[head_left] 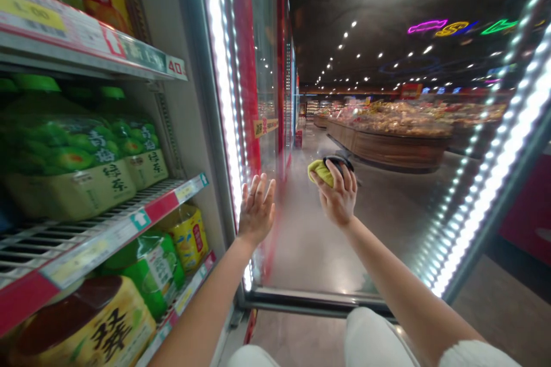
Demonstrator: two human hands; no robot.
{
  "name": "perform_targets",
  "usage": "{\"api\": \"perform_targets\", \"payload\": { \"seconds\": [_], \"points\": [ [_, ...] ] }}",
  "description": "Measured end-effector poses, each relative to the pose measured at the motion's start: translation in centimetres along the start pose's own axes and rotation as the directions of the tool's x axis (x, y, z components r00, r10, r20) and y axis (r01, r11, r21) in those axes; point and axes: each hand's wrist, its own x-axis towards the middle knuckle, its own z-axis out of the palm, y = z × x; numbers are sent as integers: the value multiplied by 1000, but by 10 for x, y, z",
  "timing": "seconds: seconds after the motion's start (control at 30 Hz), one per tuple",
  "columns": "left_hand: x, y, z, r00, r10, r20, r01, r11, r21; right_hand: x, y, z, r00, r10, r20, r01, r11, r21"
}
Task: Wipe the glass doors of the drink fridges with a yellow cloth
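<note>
My right hand (pixel 340 192) presses a bunched yellow-green cloth (pixel 317 174) against the glass door (pixel 301 241). Something dark shows beside the cloth under my fingers; whether it is part of the cloth or a reflection I cannot tell. My left hand (pixel 257 209) is open, its fingers stretched out, close to the bright LED strip (pixel 230 97) at the door's left side. Whether it touches the glass is unclear. A hazy, foggy patch covers the glass between my two hands.
On the left, cooler shelves (pixel 167 202) hold green tea bottles (pixel 86 149), a green pack (pixel 159 266) and a large brown-and-cream bottle pack (pixel 86 321). The door's bottom frame (pixel 301 298) crosses above my knees. Beyond the glass stands a wooden display counter (pixel 387 143).
</note>
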Motion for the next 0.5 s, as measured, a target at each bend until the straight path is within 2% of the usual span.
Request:
{"api": "perform_targets", "payload": {
  "seconds": [0.1,0.17,0.23,0.3,0.37,0.43,0.5],
  "points": [
    [-3,-7,-3,1000,-15,5,14,1000,27,24,-31,19,995,89,-42,-89,996,-12],
    [-5,-7,-4,1000,-20,7,20,998,54,26,-53,29,1000,19,9,-19,1000,1],
    [-7,-7,-5,999,-28,17,27,997,69,15,-63,30,989,-115,93,112,993,32],
    [-11,-9,-6,998,-46,38,43,997,68,0,-58,23,959,-234,157,226,972,68],
    [-16,-13,-7,996,-66,60,62,996,58,-8,-44,13,940,-287,186,275,957,88],
    [-20,-18,-8,994,-88,72,84,995,55,-4,-35,10,955,-247,165,238,969,74],
    [-24,-24,-10,991,-108,76,104,993,56,9,-38,15,987,-128,95,125,992,33]
  ]
}}
